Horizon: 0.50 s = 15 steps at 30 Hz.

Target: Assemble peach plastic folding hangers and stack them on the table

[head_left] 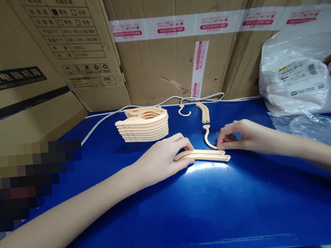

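Near the middle of the blue table, my left hand (168, 156) grips one end of a pair of beige plastic hanger arms (207, 155), thumb in front and fingers behind. Their free ends, with small holes, point right. My right hand (237, 135) pinches the curved tip of a beige hanger hook (207, 135), whose flat head points away from me. Behind it lie a second pair of hanger arms (203, 112) and another hook (184, 110). To the left stands a neat stack of beige folded hangers (143, 126).
A white cable (101, 123) runs along the table's back edge. Tall cardboard boxes (160, 66) wall off the back and left. A clear plastic bag with white contents (297, 77) sits at the back right. The blue table (191, 214) spreads out in front.
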Each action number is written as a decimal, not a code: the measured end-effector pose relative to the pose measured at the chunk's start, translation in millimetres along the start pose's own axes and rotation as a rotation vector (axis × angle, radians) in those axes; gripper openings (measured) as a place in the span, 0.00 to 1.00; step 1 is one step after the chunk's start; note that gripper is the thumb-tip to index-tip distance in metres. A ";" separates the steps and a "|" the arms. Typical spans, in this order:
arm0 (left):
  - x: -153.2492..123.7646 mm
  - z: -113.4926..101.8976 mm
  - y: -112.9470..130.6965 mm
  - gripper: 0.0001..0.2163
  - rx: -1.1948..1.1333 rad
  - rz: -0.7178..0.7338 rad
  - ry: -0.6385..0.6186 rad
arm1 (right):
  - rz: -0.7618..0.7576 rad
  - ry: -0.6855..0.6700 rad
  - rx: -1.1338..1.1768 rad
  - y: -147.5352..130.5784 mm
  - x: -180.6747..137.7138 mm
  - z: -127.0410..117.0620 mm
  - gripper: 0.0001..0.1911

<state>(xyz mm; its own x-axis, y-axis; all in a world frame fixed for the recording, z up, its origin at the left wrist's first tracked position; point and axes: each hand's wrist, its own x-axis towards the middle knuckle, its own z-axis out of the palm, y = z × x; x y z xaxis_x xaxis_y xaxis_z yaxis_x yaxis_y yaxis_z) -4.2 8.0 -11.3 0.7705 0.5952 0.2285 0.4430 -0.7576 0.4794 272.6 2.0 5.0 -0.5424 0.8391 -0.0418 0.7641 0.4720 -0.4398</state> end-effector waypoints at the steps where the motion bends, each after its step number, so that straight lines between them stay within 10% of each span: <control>1: 0.2 -0.5 0.4 0.07 0.002 0.004 -0.004 | -0.005 0.014 -0.020 -0.3 -0.5 0.6 0.15; 15: -0.3 -3.4 6.6 0.07 0.060 0.011 -0.066 | -0.032 0.056 -0.186 -3.9 -4.2 3.7 0.16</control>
<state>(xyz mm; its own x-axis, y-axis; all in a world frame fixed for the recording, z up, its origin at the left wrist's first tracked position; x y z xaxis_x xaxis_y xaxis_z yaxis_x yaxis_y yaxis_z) -3.1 3.8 -5.3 0.8033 0.5690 0.1760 0.4593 -0.7799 0.4253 270.5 -4.4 3.6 -0.5508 0.8344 0.0216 0.8011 0.5358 -0.2667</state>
